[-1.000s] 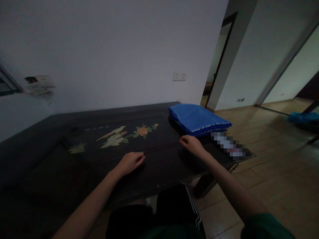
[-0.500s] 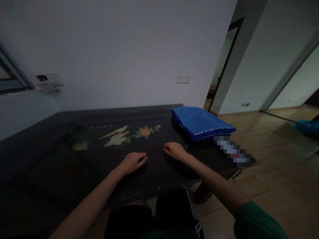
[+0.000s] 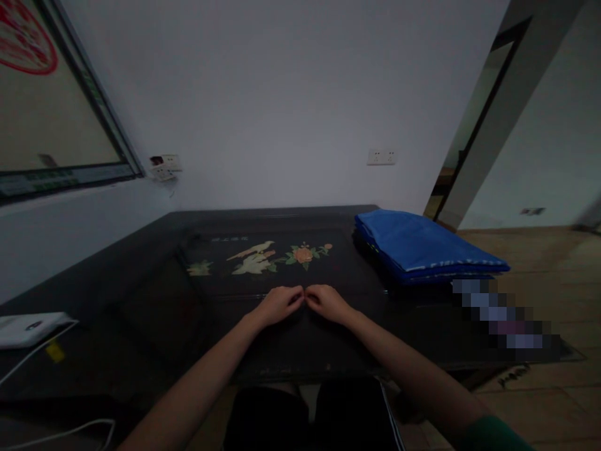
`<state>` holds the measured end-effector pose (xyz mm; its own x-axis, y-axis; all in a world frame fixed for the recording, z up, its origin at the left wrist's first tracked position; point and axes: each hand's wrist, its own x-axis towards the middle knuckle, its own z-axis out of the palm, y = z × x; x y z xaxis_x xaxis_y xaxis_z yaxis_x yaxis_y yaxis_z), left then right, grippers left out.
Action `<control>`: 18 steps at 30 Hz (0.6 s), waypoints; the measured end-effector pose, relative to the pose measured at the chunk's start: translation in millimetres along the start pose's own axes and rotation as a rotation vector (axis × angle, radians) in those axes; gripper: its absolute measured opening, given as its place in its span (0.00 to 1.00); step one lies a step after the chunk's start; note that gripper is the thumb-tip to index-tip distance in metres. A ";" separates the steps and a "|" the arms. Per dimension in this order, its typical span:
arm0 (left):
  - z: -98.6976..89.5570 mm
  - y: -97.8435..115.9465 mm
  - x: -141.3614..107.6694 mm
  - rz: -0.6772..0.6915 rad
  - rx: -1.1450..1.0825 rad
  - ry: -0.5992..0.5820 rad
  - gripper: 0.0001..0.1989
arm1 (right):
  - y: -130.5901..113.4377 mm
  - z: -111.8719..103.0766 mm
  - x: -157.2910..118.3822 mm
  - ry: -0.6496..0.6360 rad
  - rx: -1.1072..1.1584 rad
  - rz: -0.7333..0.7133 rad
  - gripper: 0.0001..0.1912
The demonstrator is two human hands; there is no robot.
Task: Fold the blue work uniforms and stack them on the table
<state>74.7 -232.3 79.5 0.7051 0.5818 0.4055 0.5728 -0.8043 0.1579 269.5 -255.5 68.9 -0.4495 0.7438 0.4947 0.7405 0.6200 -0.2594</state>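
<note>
On the near part of a dark, glossy table (image 3: 263,360), my left hand (image 3: 280,304) rests curled in a loose fist, with no object showing in it. My right hand (image 3: 328,303) is closed in the same way, also with nothing visible inside. The fingers of the two hands meet or nearly meet in the middle. Just beyond them, the tabletop carries a picture of a bird (image 3: 256,252) and an orange flower (image 3: 302,254). A folded stack of blue cloth (image 3: 422,241) lies to the right of my right hand, apart from it.
A blurred-out flat item (image 3: 502,316) lies at the table's right end. At the left are a white device (image 3: 32,329) and a white cable (image 3: 84,426). A wall with a socket (image 3: 381,156) stands behind the table; a window (image 3: 61,106) is at the upper left.
My hands have come together from a gap apart, my right hand moving toward my left. The view has turned left, bringing the white device and more of the window into sight.
</note>
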 end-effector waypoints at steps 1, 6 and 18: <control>0.4 -0.6 0.1 -0.001 -0.008 0.008 0.07 | 0.7 -0.3 0.5 0.002 0.018 0.003 0.07; -0.8 -1.9 -0.4 -0.004 -0.022 0.028 0.07 | -0.1 -1.8 1.4 0.003 0.073 -0.003 0.08; -4.0 0.5 -0.8 -0.024 -0.028 0.008 0.09 | -1.8 -9.9 -1.0 -0.030 0.055 0.031 0.08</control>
<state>72.7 -233.6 82.9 0.6879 0.5999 0.4087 0.5776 -0.7933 0.1922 273.6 -259.9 77.1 -0.4423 0.7693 0.4609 0.7260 0.6089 -0.3196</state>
